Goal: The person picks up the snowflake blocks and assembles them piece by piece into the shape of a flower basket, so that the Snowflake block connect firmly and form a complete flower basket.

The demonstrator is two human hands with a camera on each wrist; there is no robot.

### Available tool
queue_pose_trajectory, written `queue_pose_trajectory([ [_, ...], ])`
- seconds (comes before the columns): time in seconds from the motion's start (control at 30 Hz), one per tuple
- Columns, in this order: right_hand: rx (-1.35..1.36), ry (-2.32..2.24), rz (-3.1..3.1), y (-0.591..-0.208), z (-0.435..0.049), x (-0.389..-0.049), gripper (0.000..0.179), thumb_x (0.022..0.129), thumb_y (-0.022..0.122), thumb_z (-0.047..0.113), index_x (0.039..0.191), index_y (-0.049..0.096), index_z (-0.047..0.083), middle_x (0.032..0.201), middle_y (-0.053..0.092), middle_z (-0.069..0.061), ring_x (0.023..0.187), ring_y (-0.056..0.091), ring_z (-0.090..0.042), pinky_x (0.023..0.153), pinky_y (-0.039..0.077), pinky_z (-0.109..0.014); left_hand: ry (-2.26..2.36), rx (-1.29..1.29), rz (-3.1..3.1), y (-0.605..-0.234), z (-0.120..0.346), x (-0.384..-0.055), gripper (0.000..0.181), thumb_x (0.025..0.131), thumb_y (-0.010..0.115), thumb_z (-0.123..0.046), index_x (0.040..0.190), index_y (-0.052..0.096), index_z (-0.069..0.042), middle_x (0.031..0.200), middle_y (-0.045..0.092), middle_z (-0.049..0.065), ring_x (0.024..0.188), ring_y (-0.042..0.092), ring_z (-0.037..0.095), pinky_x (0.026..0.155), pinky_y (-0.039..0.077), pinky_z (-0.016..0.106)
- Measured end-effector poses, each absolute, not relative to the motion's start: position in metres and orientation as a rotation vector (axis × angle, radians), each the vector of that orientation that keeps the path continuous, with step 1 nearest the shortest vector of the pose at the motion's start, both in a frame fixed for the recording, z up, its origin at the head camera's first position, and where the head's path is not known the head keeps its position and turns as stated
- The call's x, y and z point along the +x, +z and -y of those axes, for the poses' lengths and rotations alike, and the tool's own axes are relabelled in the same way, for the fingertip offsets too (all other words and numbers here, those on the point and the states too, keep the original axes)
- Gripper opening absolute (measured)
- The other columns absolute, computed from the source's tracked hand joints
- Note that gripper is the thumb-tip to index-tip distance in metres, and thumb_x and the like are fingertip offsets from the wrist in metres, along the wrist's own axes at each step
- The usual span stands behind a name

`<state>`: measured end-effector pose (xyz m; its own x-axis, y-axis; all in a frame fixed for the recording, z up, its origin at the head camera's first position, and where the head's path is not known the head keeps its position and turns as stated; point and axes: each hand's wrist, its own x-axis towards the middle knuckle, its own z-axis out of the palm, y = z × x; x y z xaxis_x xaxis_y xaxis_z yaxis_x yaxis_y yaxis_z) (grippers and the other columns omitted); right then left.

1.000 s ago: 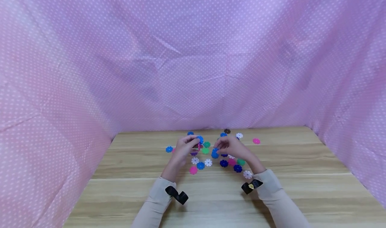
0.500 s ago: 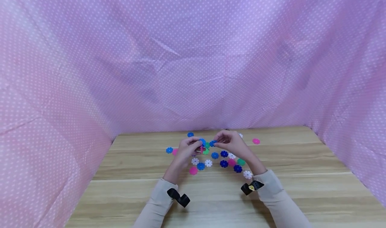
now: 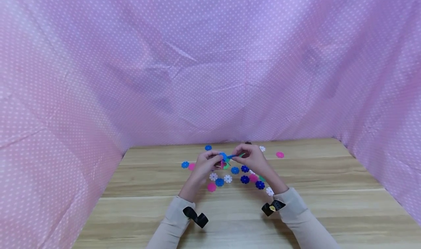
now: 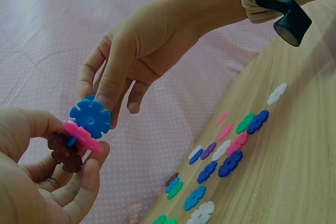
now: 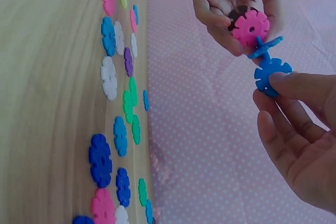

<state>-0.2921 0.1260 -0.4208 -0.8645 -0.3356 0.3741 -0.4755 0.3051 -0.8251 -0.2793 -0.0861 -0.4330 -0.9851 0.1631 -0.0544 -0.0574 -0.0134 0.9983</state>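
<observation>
In the head view my left hand (image 3: 205, 165) holds a small cluster of joined snowflake discs above the table. A pink disc (image 5: 251, 28), a brown disc (image 4: 65, 152) and a blue disc (image 5: 266, 47) make up the cluster, and the left fingers grip it by the brown and pink pieces. My right hand (image 3: 252, 159) pinches another blue disc (image 5: 272, 75) between thumb and fingers. The edge of that disc meets the cluster's blue disc, the two standing at an angle to each other.
Loose snowflake discs in several colours lie on the wooden table (image 3: 230, 219) below and around the hands, among them a white disc (image 3: 228, 178) and a dark blue disc (image 3: 260, 185). A pink dotted cloth (image 3: 210, 95) hangs behind the table.
My right hand has lifted a blue disc off the table and brought it up to the cluster. The left hand has shifted slightly right with the cluster, and the discs now meet.
</observation>
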Motion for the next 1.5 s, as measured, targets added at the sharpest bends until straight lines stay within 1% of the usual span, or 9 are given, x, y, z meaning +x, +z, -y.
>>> queue_pose_trajectory([
  [0.23, 0.750, 1.574, 2.393, -0.424, -0.123, -0.291, 0.007, 0.087, 0.078, 0.000, 0.092, 0.077, 0.005, 0.094, 0.076, -0.013, 0.085, 0.070, -0.015, 0.073, 0.060, -0.025, 2.142, 0.112, -2.064, -0.432, 0.083, -0.276, 0.025, 0.100, 0.064, -0.014, 0.117, 0.067, 0.003, 0.093, 0.071, 0.001, 0.082, 0.068, 0.012, 0.096, 0.057, 0.051],
  [0.5, 0.774, 1.509, 2.315, -0.422, -0.122, -0.287, 0.008, 0.086, 0.078, -0.002, 0.090, 0.079, 0.004, 0.090, 0.077, -0.012, 0.078, 0.070, -0.012, 0.068, 0.061, -0.026, 2.218, 0.084, -1.996, -0.432, 0.081, -0.274, 0.022, 0.099, 0.066, -0.013, 0.114, 0.068, 0.003, 0.094, 0.072, 0.000, 0.083, 0.070, 0.011, 0.083, 0.059, 0.031],
  [0.63, 0.796, 1.483, 2.278, -0.421, -0.120, -0.284, 0.009, 0.084, 0.079, -0.004, 0.089, 0.079, 0.003, 0.088, 0.078, -0.012, 0.077, 0.071, -0.012, 0.066, 0.061, -0.027, 2.223, 0.075, -2.005, -0.431, 0.080, -0.271, 0.020, 0.098, 0.066, -0.014, 0.112, 0.069, 0.001, 0.094, 0.070, -0.001, 0.084, 0.067, 0.011, 0.084, 0.056, 0.032],
  [0.93, 0.807, 1.482, 2.251, -0.422, -0.119, -0.281, 0.007, 0.082, 0.080, -0.005, 0.087, 0.078, 0.000, 0.086, 0.077, -0.016, 0.076, 0.073, -0.022, 0.064, 0.062, -0.030, 2.217, 0.074, -2.033, -0.430, 0.076, -0.267, 0.022, 0.100, 0.064, -0.015, 0.114, 0.068, 0.000, 0.094, 0.070, -0.003, 0.084, 0.068, 0.010, 0.084, 0.059, 0.032],
  [1.0, 0.777, 1.493, 2.264, -0.423, -0.118, -0.280, 0.007, 0.083, 0.080, -0.004, 0.087, 0.078, 0.000, 0.087, 0.077, -0.016, 0.077, 0.074, -0.024, 0.064, 0.061, -0.029, 2.214, 0.074, -2.021, -0.431, 0.075, -0.266, 0.025, 0.100, 0.065, -0.018, 0.118, 0.067, 0.000, 0.097, 0.069, -0.002, 0.088, 0.067, 0.010, 0.087, 0.059, 0.034],
  [1.07, 0.727, 1.499, 2.275, -0.423, -0.118, -0.280, 0.007, 0.083, 0.080, -0.003, 0.088, 0.076, 0.000, 0.088, 0.078, -0.015, 0.077, 0.074, -0.022, 0.063, 0.060, -0.026, 2.208, 0.103, -1.989, -0.430, 0.075, -0.266, 0.031, 0.101, 0.065, -0.023, 0.124, 0.065, -0.002, 0.104, 0.068, 0.000, 0.095, 0.067, 0.013, 0.095, 0.058, 0.041],
  [1.23, 0.623, 1.549, 2.282, -0.427, -0.112, -0.279, 0.009, 0.084, 0.079, -0.004, 0.089, 0.074, 0.002, 0.087, 0.076, -0.014, 0.077, 0.071, -0.015, 0.062, 0.058, -0.020, 2.196, 0.215, -1.952, -0.432, 0.073, -0.266, 0.045, 0.101, 0.064, -0.021, 0.140, 0.054, -0.001, 0.125, 0.059, 0.010, 0.109, 0.064, 0.018, 0.108, 0.049, 0.057],
  [1.33, 0.609, 1.575, 2.307, -0.429, -0.110, -0.279, 0.011, 0.085, 0.079, -0.003, 0.093, 0.073, 0.002, 0.089, 0.076, -0.014, 0.081, 0.071, -0.017, 0.064, 0.058, -0.020, 2.213, 0.202, -1.963, -0.433, 0.074, -0.268, 0.047, 0.101, 0.065, -0.017, 0.143, 0.053, -0.002, 0.127, 0.057, 0.012, 0.108, 0.064, 0.018, 0.107, 0.051, 0.054],
  [1.5, 0.680, 1.557, 2.361, -0.427, -0.112, -0.284, 0.013, 0.086, 0.079, 0.002, 0.099, 0.073, 0.003, 0.096, 0.076, -0.014, 0.087, 0.073, -0.022, 0.070, 0.061, -0.025, 2.231, 0.182, -1.939, -0.431, 0.078, -0.271, 0.047, 0.100, 0.065, -0.020, 0.144, 0.053, -0.005, 0.125, 0.058, 0.009, 0.104, 0.062, 0.017, 0.106, 0.052, 0.051],
])
